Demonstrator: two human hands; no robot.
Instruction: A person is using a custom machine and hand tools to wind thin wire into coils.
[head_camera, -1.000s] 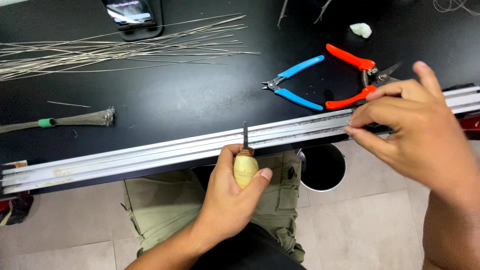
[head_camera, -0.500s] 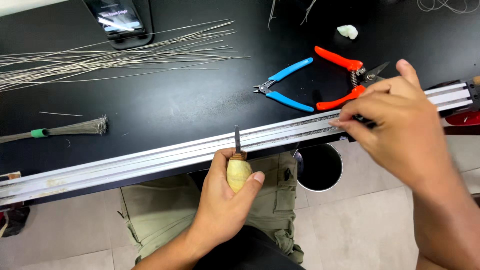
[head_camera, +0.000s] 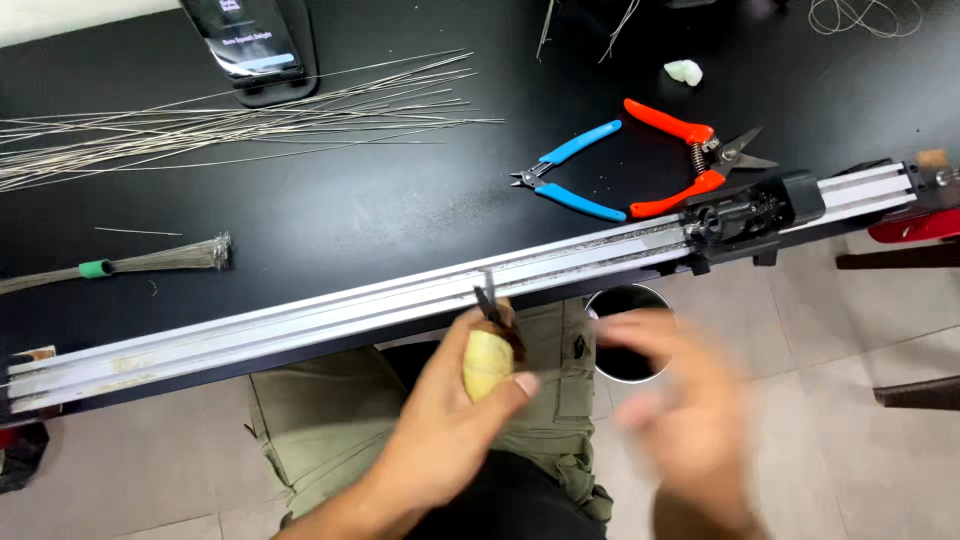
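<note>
At the lower middle of the frame the left hand is closed around a small tool with a rounded, pale yellow handle that looks like wood; the thumb lies across the handle's lower end and the fingers wrap the far side. A short, dark, thin metal shank stands up out of the handle, tilted a little to the left, and its tip meets the near edge of a long aluminium rail. The rail runs across the whole frame from the lower left up to the upper right, lying along the front edge of the black bench, and it shows several parallel grooves along its length. A black sliding block sits on the rail toward the right. The right hand is at the lower right, below the rail and clear of it, so blurred that I cannot tell whether it is open or closed; nothing can be made out in it. Behind the rail on the bench lie blue-handled cutters and orange-handled snips, just beside each other. A spread of thin wires fills the upper left, and a bundle with a green band lies at the left edge.
</note>
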